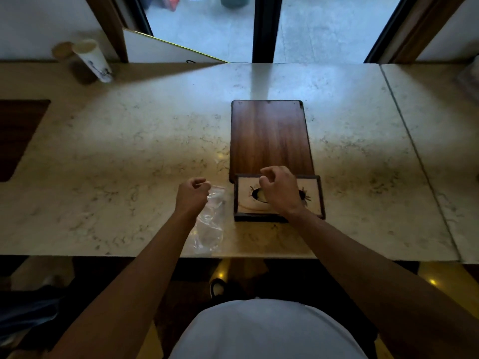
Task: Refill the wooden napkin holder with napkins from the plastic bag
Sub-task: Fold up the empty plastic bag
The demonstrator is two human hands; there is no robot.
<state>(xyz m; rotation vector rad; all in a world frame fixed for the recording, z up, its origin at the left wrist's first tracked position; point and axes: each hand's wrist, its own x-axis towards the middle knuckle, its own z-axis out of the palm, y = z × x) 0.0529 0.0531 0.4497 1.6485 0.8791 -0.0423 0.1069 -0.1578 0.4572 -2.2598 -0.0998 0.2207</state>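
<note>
The wooden napkin holder (243, 203) is a dark-framed box with a pale top and an oval slot, near the counter's front edge. Its far side touches a dark wood panel (269, 136) lying flat behind it. My right hand (280, 193) hovers over the slot with fingers curled, and nothing shows in them. A clear, crumpled plastic bag (210, 229) lies just left of the holder and looks flat. My left hand (191, 196) is closed in a fist at the bag's upper edge, pinching it. No napkins are visible.
The marble counter (129, 156) has a seam (414, 156) at the right and a dark inset (18, 136) at the left. A white tube cup (93, 60) and a lidded jar (63, 51) stand at the back left. A white board (160, 49) leans against the window frame.
</note>
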